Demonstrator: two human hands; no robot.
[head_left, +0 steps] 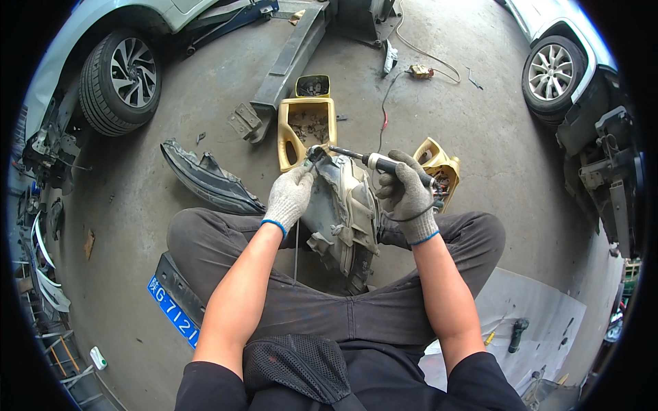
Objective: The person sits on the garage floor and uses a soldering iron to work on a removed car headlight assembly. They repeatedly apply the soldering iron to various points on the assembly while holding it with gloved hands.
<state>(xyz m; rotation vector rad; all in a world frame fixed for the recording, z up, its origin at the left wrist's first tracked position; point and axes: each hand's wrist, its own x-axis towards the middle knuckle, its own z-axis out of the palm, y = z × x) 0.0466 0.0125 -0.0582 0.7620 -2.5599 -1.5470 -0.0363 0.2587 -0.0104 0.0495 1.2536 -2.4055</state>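
Observation:
A headlight housing (351, 205), grey and dusty with its ribbed back showing, stands tilted between my crossed legs. My left hand (291, 194), in a white knit glove with a blue cuff, is closed on its upper left corner. Below that hand a thin pale rod (297, 253) hangs down; whether the fingers grip it too is hidden. My gloved right hand (409, 192) wraps round the black-and-white handle of a corded tool that looks like a soldering iron (382, 163). Its metal tip points left, close to the corner by my left fingers.
Cut-open yellow jugs (306, 104) (445, 179) hold small parts. A second headlight (209, 179) lies to the left. A lift arm (291, 55) reaches in from the far side. Car wheels (122, 85) (554, 75) stand on both sides; a white sheet (528, 308) lies right.

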